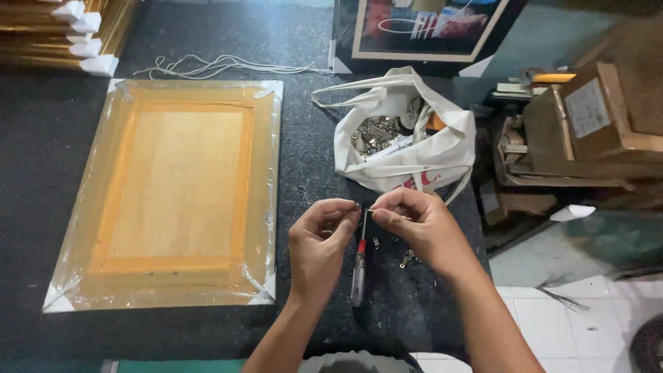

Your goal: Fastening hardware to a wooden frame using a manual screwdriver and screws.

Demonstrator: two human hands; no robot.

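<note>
It looked like a picture-framing workshop: a wrapped wooden frame (169, 193) lay face down on a dark felt-covered bench (41, 138), gilt frames (55, 34) were stacked at one corner, a framed picture (421, 31) leaned behind, and a cloth bag (404, 135) held metal fittings

A: What lies at the left of the frame?
B: A frame (173, 193) flat on the table (41, 138), cord (221, 66) behind it.
A: And right of it?
B: A bag (407, 138) in the upper middle, hardware (376, 132) in it. Below, both hands (318, 242) (421, 224) meet over a screwdriver (359, 266); screws (407, 259) lie right of that. Boxes (594, 124) sit far right.
</note>
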